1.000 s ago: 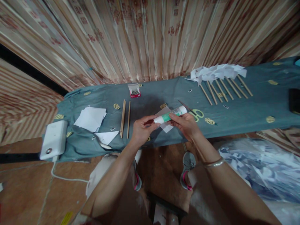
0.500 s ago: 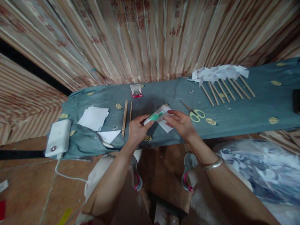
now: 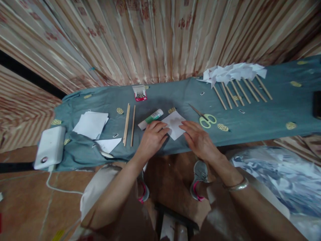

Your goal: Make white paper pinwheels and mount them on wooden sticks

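A square of white paper (image 3: 174,124) lies flat on the teal cloth, one corner pointing toward me. My left hand (image 3: 153,136) rests at its left corner with fingers stretched out, holding nothing. On the opposite corner lie the outstretched fingertips of my right hand (image 3: 197,137), also open. Just beyond my left fingers is a white and green tube, apparently a glue stick (image 3: 153,116), lying on its side. Scissors (image 3: 207,119) with pale green handles sit to the right of the paper. Left of the tube are several wooden sticks (image 3: 127,124).
Paper pinwheels (image 3: 233,74) on sticks lie in a row at the back right. A small red box (image 3: 140,96) holds metal bits. At the left are stacked white sheets (image 3: 90,124), a paper triangle (image 3: 109,145) and a white power bank (image 3: 50,147) with a cable.
The tube has left my left hand and now lies on the cloth. The paper has gone from my right hand down onto the table, with both hands spread at its sides.
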`<state>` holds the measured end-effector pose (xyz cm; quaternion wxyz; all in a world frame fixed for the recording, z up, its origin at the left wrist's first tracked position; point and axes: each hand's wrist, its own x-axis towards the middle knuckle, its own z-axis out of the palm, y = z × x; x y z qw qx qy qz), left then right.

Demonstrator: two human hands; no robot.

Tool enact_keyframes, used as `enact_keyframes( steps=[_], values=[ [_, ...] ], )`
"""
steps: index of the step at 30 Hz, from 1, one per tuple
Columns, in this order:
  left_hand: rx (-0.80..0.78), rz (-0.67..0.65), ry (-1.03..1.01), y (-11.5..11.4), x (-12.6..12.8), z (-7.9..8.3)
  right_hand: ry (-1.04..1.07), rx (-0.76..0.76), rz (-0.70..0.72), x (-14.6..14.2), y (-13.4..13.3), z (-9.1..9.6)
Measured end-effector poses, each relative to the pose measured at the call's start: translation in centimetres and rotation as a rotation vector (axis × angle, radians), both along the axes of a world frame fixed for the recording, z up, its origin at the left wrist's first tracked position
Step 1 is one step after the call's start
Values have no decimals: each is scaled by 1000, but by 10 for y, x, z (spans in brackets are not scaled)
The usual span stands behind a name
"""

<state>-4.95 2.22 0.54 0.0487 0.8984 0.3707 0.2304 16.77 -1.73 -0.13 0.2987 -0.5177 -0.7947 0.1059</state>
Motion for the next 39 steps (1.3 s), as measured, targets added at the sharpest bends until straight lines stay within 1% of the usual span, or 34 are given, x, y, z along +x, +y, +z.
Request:
enact_keyframes(
  steps=[6, 12, 16, 19, 21, 24, 27, 33, 39],
  values=[
    [21, -96, 18, 8, 5, -7, 3, -42, 5, 6, 5, -5],
    [54, -108, -8, 7, 6, -8, 49, -105, 2, 10, 6, 0],
    [4, -106, -85, -4, 10, -6, 155, -213, -6, 6, -2, 8],
    [-69, -118, -82, -19, 13, -3, 246, -306, -2, 3, -12, 11],
    [-93, -124, -69, -26, 14, -2, 290, -331, -15, 1, -17, 10],
    [-125, -117, -83, -30, 14, -5, 328, -337, -37, 0, -19, 5],
    [-173, -96, -138, -30, 14, -7, 331, -323, -59, -2, -17, 2],
    [-232, -37, -216, -36, 16, -8, 288, -280, -126, -10, -15, 3],
    [-234, -88, -236, -35, 16, -8, 262, -267, -179, -15, -12, 4]
  ],
)
